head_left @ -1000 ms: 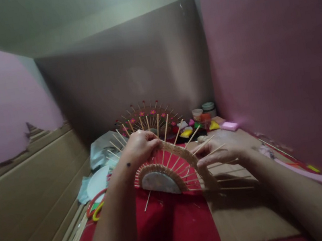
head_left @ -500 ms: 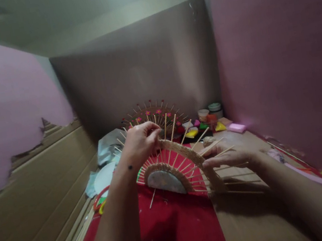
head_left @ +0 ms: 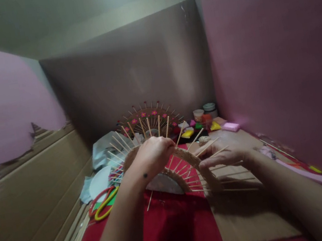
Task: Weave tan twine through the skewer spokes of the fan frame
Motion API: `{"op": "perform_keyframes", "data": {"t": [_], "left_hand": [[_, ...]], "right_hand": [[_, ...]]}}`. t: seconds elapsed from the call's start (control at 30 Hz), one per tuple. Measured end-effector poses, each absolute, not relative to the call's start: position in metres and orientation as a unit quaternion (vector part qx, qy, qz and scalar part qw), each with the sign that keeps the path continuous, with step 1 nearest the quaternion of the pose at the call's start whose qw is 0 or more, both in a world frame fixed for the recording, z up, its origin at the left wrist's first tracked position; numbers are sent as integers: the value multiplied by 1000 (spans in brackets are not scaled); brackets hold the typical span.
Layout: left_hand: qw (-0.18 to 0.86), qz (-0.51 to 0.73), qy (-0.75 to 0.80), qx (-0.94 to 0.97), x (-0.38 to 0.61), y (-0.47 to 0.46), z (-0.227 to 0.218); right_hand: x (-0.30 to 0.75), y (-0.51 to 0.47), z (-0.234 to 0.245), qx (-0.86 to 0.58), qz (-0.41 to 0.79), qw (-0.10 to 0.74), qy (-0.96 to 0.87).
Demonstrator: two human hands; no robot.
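Note:
A half-round fan of thin wooden sticks (head_left: 159,125) stands upright, with an outer woven twine band (head_left: 188,157) and an inner one around a pale half-disc (head_left: 165,185). My left hand (head_left: 155,152) is closed at the top of the outer band, fingertips pinched among the sticks. What lies between those fingertips is hidden. On the fan's right side my right hand (head_left: 223,156) grips the outer band, thumb in front and fingers behind, with sticks poking out past it. My left hand and wrist cover part of the fan's left half.
Scissors (head_left: 105,204) with red and yellow handles lie at left by a white plate (head_left: 100,182). Behind stands a flower-decorated fan (head_left: 147,112). Coloured packets (head_left: 187,133), cups (head_left: 198,114) and a twine ball (head_left: 203,140) sit at back right. Cardboard (head_left: 256,219) lies on red cloth (head_left: 172,232).
My left hand has moved right along the outer band, from its upper left toward the middle. My right hand keeps its grip. The view has shifted slightly, showing more of the scissors.

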State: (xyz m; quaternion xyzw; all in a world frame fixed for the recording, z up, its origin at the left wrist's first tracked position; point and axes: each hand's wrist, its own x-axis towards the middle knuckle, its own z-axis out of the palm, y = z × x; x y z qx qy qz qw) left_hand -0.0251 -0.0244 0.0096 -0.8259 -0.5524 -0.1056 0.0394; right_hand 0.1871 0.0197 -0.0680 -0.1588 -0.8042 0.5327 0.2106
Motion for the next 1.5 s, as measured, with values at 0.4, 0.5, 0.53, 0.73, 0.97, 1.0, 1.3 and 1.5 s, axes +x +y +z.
{"op": "perform_keyframes", "data": {"t": [0.4,0.5,0.53,0.73,0.97,1.0,1.3,1.5], "left_hand": [[-178,-176,-548,-798,-20,-24,8],[-195,-177,-546,-795,-22,-22,6],[-191,-178,-543,-798,-23,-22,5],[-167,-166,-532,-813,-22,-20,3],[-165,-171,-541,-807,-15,-24,4],[-159,-171,-539,-810,-14,-24,4],[-79,-149,-532,-830,-11,-28,7],[-123,-150,-526,-828,-7,-29,3]], "right_hand": [[201,24,-66,-148,590,179,-773],[204,30,-74,-137,626,203,-741],[206,33,-76,-134,634,217,-730],[210,40,-78,-199,630,316,-681],[207,36,-75,-165,622,389,-660],[207,36,-75,-164,623,393,-656],[210,32,-68,-153,643,388,-642],[209,28,-63,-155,631,387,-654]]}}
